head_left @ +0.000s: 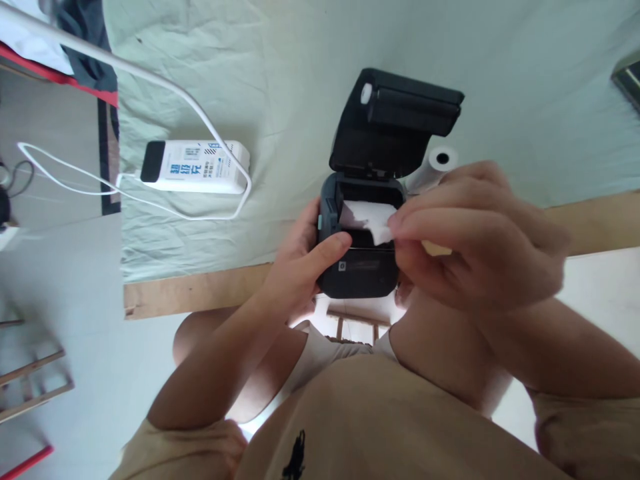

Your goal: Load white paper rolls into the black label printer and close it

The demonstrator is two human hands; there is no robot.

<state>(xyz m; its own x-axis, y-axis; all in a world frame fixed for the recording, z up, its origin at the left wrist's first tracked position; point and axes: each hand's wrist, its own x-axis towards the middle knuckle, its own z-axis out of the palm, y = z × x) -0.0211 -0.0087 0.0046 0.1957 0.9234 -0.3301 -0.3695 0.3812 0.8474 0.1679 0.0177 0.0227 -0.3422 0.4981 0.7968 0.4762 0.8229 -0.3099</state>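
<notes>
A small black printer is held at the table's front edge, its lid swung up and back. My left hand grips the printer's left side, with the thumb over the rim of the opening. Inside the compartment lies white paper with a ragged end. My right hand pinches that torn paper end between thumb and fingers at the compartment's right side. Behind my right hand, a white paper roll with a dark core lies on the cloth, partly hidden.
A white power bank with a black end lies at the left on the green cloth, a white cable looping over it. A dark object sits at the right edge. The table has a wooden front edge.
</notes>
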